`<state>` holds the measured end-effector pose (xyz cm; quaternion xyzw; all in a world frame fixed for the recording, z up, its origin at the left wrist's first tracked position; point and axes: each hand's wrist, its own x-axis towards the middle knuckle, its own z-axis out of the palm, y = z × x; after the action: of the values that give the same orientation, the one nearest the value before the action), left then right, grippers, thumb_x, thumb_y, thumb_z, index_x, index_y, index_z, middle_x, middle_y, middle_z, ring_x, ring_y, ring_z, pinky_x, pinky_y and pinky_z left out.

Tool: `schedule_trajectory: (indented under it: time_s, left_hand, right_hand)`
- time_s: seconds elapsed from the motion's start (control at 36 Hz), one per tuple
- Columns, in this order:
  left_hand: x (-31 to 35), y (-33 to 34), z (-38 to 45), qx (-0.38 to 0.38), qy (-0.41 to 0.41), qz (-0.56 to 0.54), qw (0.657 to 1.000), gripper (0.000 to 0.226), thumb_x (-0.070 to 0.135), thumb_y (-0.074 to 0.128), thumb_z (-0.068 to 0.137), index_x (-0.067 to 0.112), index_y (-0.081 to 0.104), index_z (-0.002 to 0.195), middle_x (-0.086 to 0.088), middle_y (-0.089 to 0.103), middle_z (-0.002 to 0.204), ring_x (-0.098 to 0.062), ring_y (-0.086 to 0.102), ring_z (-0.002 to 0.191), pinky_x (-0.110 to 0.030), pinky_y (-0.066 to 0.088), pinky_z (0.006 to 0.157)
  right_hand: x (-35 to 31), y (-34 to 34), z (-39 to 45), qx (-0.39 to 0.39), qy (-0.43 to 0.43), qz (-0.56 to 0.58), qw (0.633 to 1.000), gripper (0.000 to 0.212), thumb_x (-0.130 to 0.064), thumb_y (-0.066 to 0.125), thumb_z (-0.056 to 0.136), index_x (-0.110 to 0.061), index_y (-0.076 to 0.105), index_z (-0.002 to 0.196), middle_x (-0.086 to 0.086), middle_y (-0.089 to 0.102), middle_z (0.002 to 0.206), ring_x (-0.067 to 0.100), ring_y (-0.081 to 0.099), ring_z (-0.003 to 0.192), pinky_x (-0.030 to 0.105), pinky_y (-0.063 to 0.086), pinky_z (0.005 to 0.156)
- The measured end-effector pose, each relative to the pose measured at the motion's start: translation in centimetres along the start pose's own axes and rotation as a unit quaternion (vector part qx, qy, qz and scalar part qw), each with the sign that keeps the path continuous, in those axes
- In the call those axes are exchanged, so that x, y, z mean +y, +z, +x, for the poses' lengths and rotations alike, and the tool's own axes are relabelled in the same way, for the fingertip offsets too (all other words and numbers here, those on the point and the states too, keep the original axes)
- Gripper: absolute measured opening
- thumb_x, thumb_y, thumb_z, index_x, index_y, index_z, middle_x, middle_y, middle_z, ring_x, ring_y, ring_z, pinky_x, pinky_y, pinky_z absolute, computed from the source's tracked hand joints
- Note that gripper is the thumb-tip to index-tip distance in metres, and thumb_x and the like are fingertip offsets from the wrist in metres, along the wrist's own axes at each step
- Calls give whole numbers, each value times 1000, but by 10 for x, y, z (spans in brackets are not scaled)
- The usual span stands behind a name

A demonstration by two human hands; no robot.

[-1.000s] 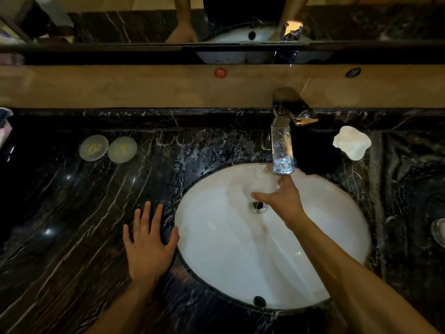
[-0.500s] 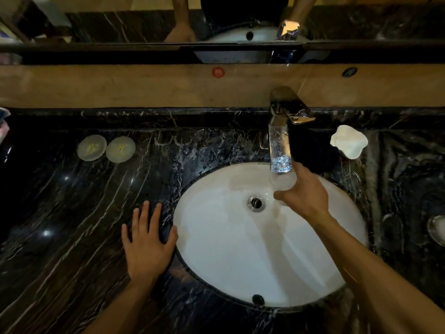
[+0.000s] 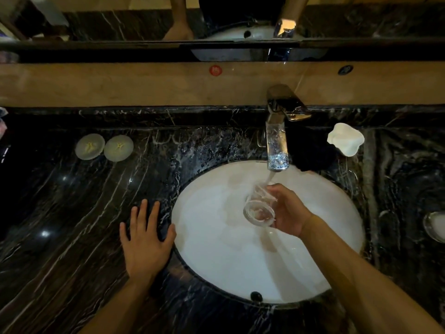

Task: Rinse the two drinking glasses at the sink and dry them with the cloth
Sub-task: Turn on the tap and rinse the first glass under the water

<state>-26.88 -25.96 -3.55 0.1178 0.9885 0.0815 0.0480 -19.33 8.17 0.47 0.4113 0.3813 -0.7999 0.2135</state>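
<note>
The right hand (image 3: 287, 210) grips a clear glass (image 3: 258, 208) tilted under the tap (image 3: 277, 141), over the oval white sink (image 3: 216, 249). The left hand (image 3: 144, 239) lies spread flat on the glossy, white-veined black marble counter (image 3: 72, 225), below a mirror (image 3: 120, 20).

The lower half of the sink basin (image 3: 240, 268) lies open. The faucet (image 3: 277, 138) overhangs its top edge. Dark counter (image 3: 60, 213) at left is free, apart from two round lids (image 3: 104, 147) at upper left.
</note>
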Motion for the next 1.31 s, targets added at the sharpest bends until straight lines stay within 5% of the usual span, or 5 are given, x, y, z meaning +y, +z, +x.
schedule_trajectory:
  time_s: [0.31, 0.47, 0.72, 0.97, 1.31]
  left_hand:
    - [-1, 0, 0, -5, 3, 8, 1000, 76, 65, 30, 88, 28, 30, 154, -1, 21, 163, -23, 14, 151, -56, 12, 119]
    - [1, -1, -2, 5, 5, 7, 1000, 76, 66, 30, 88, 28, 31, 153, -1, 22, 163, -23, 16, 151, -57, 13, 119]
    - [12, -14, 0, 4, 37, 19, 999, 76, 63, 31, 87, 16, 46, 145, -11, 42, 152, -31, 35, 142, -60, 15, 115]
    - [173, -88, 82, 133, 409, -128, 894, 39, 35, 51, 97, 16, 64, 128, -2, 68, 124, -20, 63, 111, -39, 41, 105]
    - [288, -134, 116, 187, 429, -89, 879, 25, 29, 63, 94, 23, 70, 117, 3, 71, 119, -19, 66, 107, -38, 43, 88]
  right_hand:
    - [18, -1, -11, -72, 94, 155, 981, 70, -49, 89, 46, -15, 67, 103, 8, 63, 93, 20, 56, 69, 26, 44, 64]
    - [17, 3, -35, 110, -23, -34, 993, 53, -44, 75, 79, -17, 59, 121, 8, 67, 96, 22, 59, 78, 35, 52, 75]
    - [35, -11, -59, 307, -257, -427, 810, 88, -35, 88, 61, -31, 43, 137, -13, 56, 118, 18, 56, 109, 31, 49, 82]
    - [33, -28, -86, 283, -299, -306, 858, 73, -22, 90, 63, -38, 47, 119, -5, 54, 117, 19, 57, 101, 19, 42, 67]
    - [42, -40, -106, 263, -364, -271, 851, 80, -16, 91, 61, -42, 49, 123, -8, 55, 120, 9, 57, 104, 6, 45, 71]
